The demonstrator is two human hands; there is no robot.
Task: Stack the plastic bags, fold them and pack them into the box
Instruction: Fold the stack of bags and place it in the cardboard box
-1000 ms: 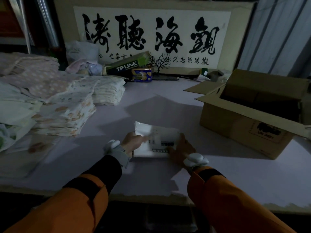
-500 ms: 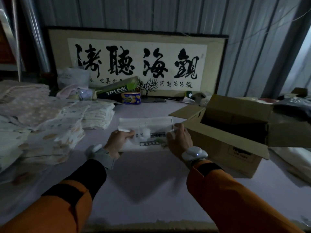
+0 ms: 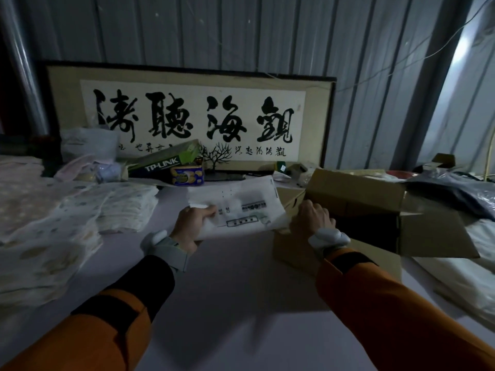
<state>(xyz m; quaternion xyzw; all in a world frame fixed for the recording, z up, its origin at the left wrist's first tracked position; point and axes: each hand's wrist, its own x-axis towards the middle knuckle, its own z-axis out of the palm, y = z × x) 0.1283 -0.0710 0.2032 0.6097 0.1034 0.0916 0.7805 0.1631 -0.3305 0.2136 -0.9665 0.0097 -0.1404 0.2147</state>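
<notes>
A folded stack of white plastic bags [image 3: 238, 207] with dark print is held in the air above the table, just left of the open cardboard box [image 3: 356, 199]. My left hand [image 3: 191, 224] grips its near left edge, thumb on top. My right hand [image 3: 312, 218] holds its right edge, right at the box's left flap. The box's dark inside [image 3: 367, 231] faces up and toward me; what it holds is hidden.
Piles of patterned packed bags [image 3: 67, 223] cover the table's left side. A TP-LINK box [image 3: 163, 163], a small tin [image 3: 187, 175] and a framed calligraphy panel [image 3: 192, 116] stand at the back. Dark and white bags [image 3: 455, 191] lie right of the box.
Both hands have lifted the folded bags off the table and carried them right and away, up to the box's left flap. The camera view has tilted up.
</notes>
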